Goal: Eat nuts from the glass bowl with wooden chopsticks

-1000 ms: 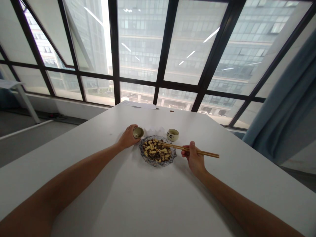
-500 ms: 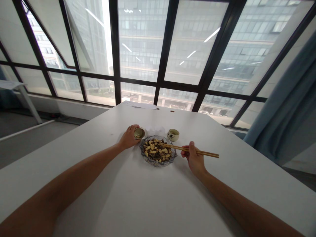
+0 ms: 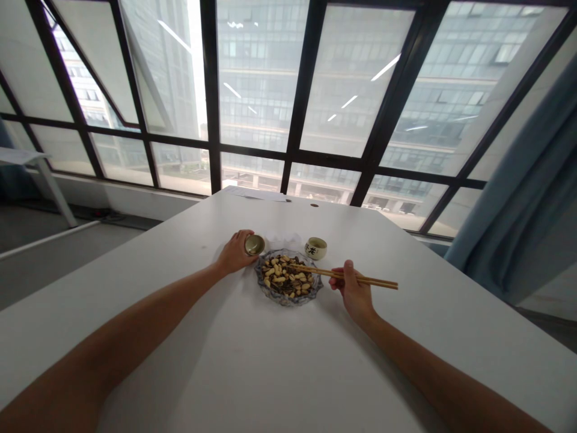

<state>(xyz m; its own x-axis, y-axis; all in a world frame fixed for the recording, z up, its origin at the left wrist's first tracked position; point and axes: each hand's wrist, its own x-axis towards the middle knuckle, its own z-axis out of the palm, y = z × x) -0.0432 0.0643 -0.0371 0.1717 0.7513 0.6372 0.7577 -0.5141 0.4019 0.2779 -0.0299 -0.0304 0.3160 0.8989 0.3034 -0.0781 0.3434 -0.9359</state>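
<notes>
With the left hand [image 3: 237, 251] wrapped around a teacup [image 3: 255, 245] and the right hand [image 3: 357, 293] clamped on wooden chopsticks [image 3: 322, 272], good control likely calls for light, even pressure, tips at the peanuts [image 3: 279, 279] in the scalloped glass bowl [image 3: 283, 300] between both hands.

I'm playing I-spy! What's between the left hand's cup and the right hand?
In the head view: a clear dish of peanuts and dark seeds, chopsticks reaching over it.

left hand [image 3: 234, 252] holding cup [image 3: 255, 245], right hand [image 3: 355, 293] holding chopsticks [image 3: 379, 282], peanuts [image 3: 278, 279] in glass bowl [image 3: 288, 301]
</notes>
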